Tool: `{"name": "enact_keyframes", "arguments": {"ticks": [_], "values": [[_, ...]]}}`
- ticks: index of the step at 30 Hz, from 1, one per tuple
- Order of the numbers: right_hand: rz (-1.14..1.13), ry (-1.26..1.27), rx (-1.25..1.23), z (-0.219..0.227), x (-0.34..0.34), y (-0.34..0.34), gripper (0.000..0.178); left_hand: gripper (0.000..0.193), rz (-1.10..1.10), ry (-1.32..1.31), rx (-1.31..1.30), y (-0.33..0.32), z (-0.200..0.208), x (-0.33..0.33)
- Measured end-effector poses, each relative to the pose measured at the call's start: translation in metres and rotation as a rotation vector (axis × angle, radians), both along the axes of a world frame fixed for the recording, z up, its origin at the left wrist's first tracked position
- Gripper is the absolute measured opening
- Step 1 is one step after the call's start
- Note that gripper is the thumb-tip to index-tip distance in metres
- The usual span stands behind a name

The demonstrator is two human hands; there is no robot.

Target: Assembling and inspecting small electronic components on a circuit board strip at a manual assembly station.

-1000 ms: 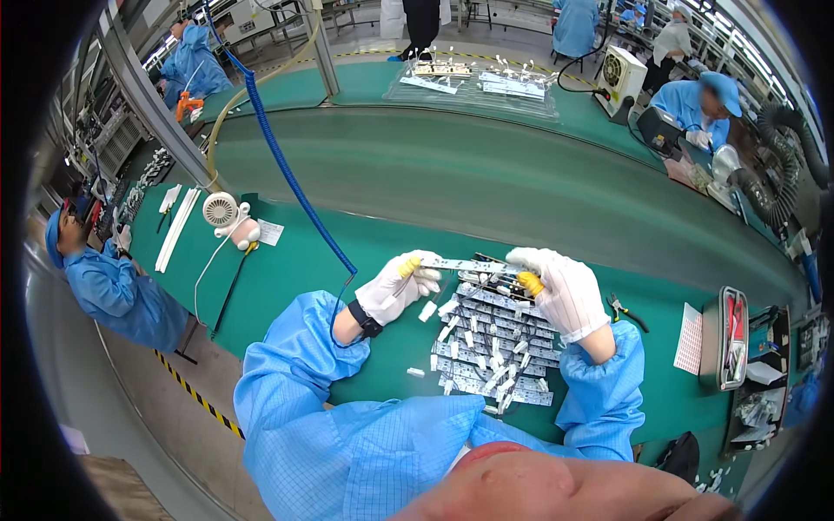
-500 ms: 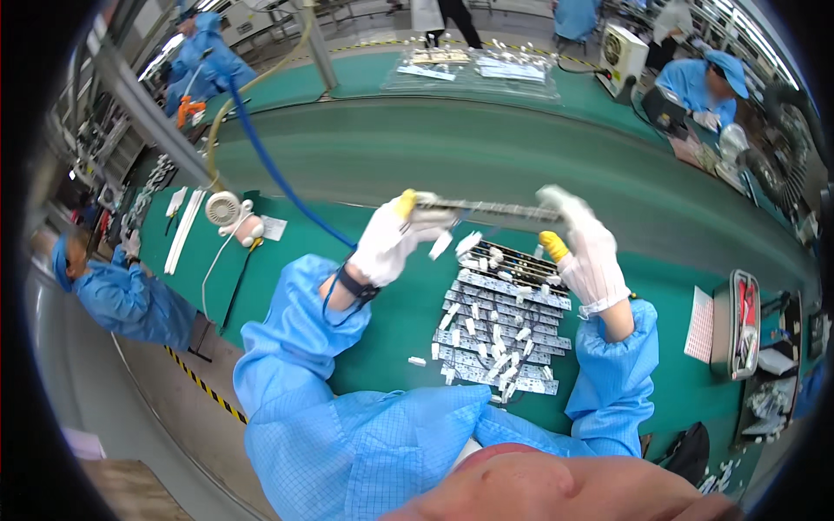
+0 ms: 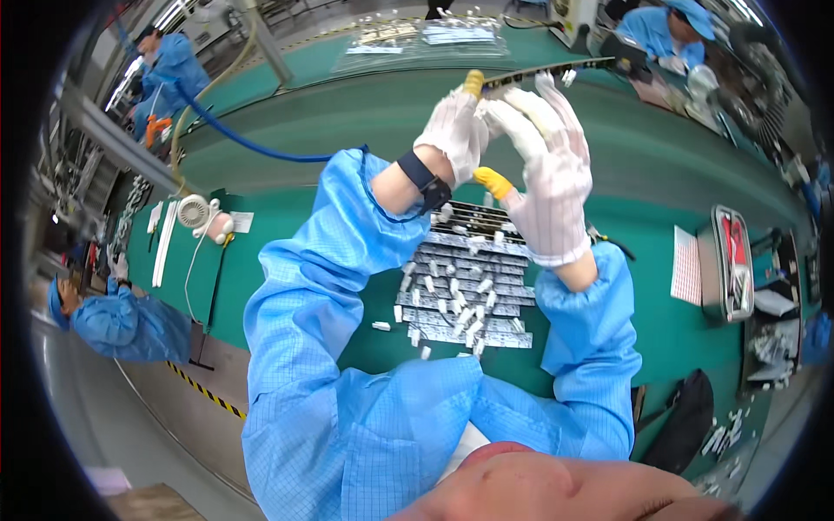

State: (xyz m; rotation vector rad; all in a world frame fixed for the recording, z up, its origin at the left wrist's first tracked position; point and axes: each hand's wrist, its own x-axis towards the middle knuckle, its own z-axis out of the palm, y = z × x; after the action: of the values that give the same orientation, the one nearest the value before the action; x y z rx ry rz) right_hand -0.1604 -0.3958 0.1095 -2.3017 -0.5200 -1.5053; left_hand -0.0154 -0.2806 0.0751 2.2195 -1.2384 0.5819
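Note:
My left hand, in a white glove with a yellow thumb cover, grips one end of a narrow dark circuit board strip. The strip is raised over the green conveyor and points away to the right. Beside it my right hand, gloved alike, is open, its fingers stretched toward the strip and its thumb apart. Some right fingertips overlap the strip in view; whether they touch it I cannot tell. Below the hands, several similar strips with white connectors on short wires lie in rows on the green table.
Across the table runs a green conveyor belt. A metal box of tools stands at right. At left are a small fan and a blue hose. Co-workers in blue sit at far right, far left and left.
Both hands have moved farther out over the conveyor with the strip. My right hand has come closer to the left, and the strip's right end has swung away and upward in view.

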Motion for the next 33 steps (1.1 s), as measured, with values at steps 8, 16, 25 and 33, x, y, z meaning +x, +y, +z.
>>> {"name": "enact_keyframes", "arguments": {"ticks": [8, 16, 25, 33], "values": [[-0.109, -0.017, -0.058, 0.002, -0.014, -0.018, 0.072, 0.024, -0.151, -0.029, -0.064, -0.041, 0.021, -0.030], [-0.074, 0.010, -0.272, -0.001, -0.006, -0.021, 0.080, 0.038, -0.516, 0.690, -0.400, -0.034, 0.024, -0.028], [-0.113, -0.062, -0.246, -0.014, 0.006, -0.021, 0.052, 0.035, -0.900, 1.394, -0.678, -0.016, -0.038, -0.008], [-0.073, -0.011, -0.175, -0.012, 0.004, -0.010, 0.046, 0.038, -0.837, 1.633, -1.134, -0.027, -0.067, -0.034]]}}
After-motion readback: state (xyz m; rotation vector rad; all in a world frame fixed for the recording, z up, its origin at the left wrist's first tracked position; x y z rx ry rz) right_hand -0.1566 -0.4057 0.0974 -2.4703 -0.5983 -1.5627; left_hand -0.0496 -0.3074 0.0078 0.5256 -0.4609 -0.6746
